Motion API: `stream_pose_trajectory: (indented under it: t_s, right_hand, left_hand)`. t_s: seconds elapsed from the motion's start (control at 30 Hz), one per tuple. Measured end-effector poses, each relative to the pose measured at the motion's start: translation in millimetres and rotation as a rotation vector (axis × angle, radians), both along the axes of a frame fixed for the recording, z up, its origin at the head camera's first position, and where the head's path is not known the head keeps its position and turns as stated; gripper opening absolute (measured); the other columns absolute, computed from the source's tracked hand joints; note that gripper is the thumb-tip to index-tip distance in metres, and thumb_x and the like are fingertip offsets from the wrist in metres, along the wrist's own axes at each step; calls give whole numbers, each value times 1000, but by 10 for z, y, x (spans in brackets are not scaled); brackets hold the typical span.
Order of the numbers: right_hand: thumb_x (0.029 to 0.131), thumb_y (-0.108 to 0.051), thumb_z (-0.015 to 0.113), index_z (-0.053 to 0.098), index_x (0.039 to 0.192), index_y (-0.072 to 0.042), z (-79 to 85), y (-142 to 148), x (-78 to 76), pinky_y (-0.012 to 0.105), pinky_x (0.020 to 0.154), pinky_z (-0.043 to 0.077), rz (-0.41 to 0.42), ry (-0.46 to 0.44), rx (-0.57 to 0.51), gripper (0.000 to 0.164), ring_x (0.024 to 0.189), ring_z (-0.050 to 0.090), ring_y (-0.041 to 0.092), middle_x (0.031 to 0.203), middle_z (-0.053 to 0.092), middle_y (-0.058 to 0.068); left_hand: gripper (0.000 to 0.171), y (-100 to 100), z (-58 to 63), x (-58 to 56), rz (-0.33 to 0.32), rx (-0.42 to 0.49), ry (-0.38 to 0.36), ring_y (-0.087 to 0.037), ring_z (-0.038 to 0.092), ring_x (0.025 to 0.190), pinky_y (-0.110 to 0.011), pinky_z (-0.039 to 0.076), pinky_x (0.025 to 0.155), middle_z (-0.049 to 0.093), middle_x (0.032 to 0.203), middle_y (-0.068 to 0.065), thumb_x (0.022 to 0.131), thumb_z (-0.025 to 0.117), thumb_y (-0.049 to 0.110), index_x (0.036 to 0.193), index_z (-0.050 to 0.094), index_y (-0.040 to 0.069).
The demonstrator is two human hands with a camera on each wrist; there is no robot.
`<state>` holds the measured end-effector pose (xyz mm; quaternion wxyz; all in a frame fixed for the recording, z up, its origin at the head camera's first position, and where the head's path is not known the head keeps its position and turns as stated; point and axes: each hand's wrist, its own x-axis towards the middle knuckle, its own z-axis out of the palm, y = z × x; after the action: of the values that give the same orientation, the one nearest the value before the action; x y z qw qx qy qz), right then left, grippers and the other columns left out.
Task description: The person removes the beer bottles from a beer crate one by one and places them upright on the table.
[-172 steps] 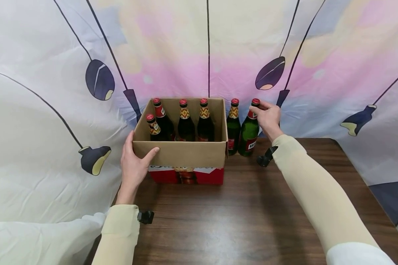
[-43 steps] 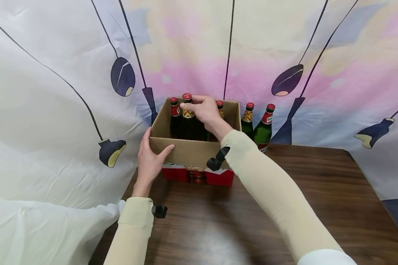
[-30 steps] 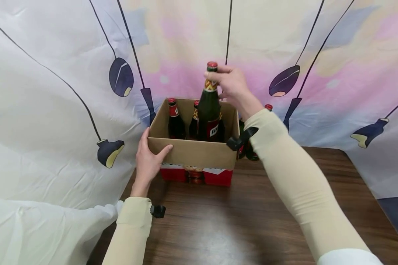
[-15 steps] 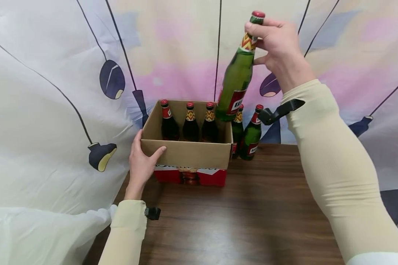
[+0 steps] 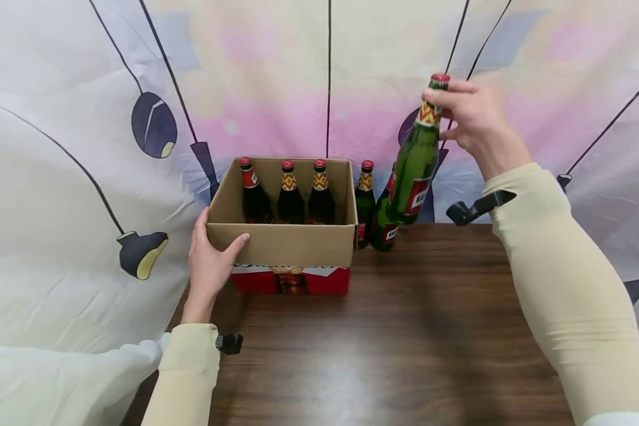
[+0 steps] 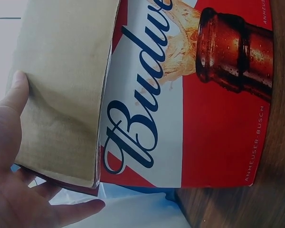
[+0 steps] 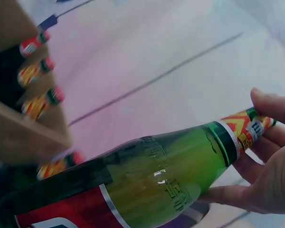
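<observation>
My right hand [image 5: 481,121] grips a green beer bottle [image 5: 414,171] by its neck, just under the red cap. The bottle hangs tilted in the air right of the cardboard box [image 5: 282,245], its base overlapping a standing bottle in the head view. My left hand [image 5: 209,266] holds the box's front left corner, thumb on the front flap [image 6: 61,95] and fingers round the side. Three capped bottles [image 5: 290,204] stand inside the box along the back; their lower parts are hidden. In the right wrist view the held bottle [image 7: 166,175] shows its patterned neck label.
Two green bottles stand on the table right of the box, a nearer-left one [image 5: 364,201] and another [image 5: 384,231] partly hidden by the held bottle. A printed curtain [image 5: 277,77] hangs close behind. The brown wooden table [image 5: 404,331] stretches forward and right.
My right hand took a bottle from the box's front left, lifted it out, carried it right and has lowered it somewhat. My left hand has stayed on the box corner.
</observation>
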<state>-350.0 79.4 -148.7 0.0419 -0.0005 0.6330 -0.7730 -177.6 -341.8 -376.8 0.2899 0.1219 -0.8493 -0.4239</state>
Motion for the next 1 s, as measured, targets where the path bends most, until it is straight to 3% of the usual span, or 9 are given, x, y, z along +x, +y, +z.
stream_pose_trajectory:
  t_s: [0.1,0.17,0.23,0.3,0.43,0.63,0.87,1.0]
  right_hand:
    - [84,-13,90,78,127,-15,-280,105,-2,34,75,64,32,-5,37,44,110,60,17,125,61,1]
    - [85,-15,90,78,128,-16,-464,174,5,32,67,64,38,0,71,45,109,59,16,126,59,1]
    - [85,-19,90,77,130,-18,-635,246,12,33,77,64,42,9,119,46,111,59,16,127,59,0]
    - [86,-22,89,79,126,-20,-797,304,7,40,95,62,43,24,158,41,114,58,15,128,59,-1]
    - [89,-24,86,78,127,-22,-1094,384,-9,56,121,41,43,39,222,39,122,55,16,132,58,-2]
    - [94,-25,81,63,148,-11,-1430,431,-48,60,122,38,19,24,271,58,134,50,20,132,58,-4]
    - [99,-26,76,51,156,-5,-1650,402,-93,56,121,41,-4,-4,329,66,152,40,30,164,41,13]
    - [98,-25,77,53,155,-5,-1738,381,-120,57,121,41,-52,-13,318,65,153,40,31,152,52,6]
  left_hand:
    - [95,-6,-2,32,4,-4,0,-39,40,150,-63,33,124,39,168,-16,90,85,31,166,30,16]
    - [95,-4,0,46,4,-9,-4,-39,40,150,-63,34,123,38,168,-16,90,85,31,167,30,16]
    - [95,0,4,55,3,-11,-9,-39,40,150,-64,34,123,38,168,-16,91,85,31,167,29,16]
    - [95,1,6,61,3,-12,-10,-39,40,150,-64,33,123,38,168,-16,91,84,32,167,29,17]
    - [95,-6,2,81,6,-16,-8,-39,40,151,-64,33,124,38,168,-15,91,85,32,167,30,17]
    - [95,-23,-12,107,10,-26,-11,-40,40,151,-65,32,123,38,168,-16,90,85,33,166,31,16]
    - [95,-36,-32,149,15,-14,-14,-40,39,151,-64,32,124,38,168,-16,90,85,31,166,31,15]
    - [95,-36,-31,157,15,-17,-15,-40,39,151,-64,33,123,38,168,-16,90,85,32,166,31,16]
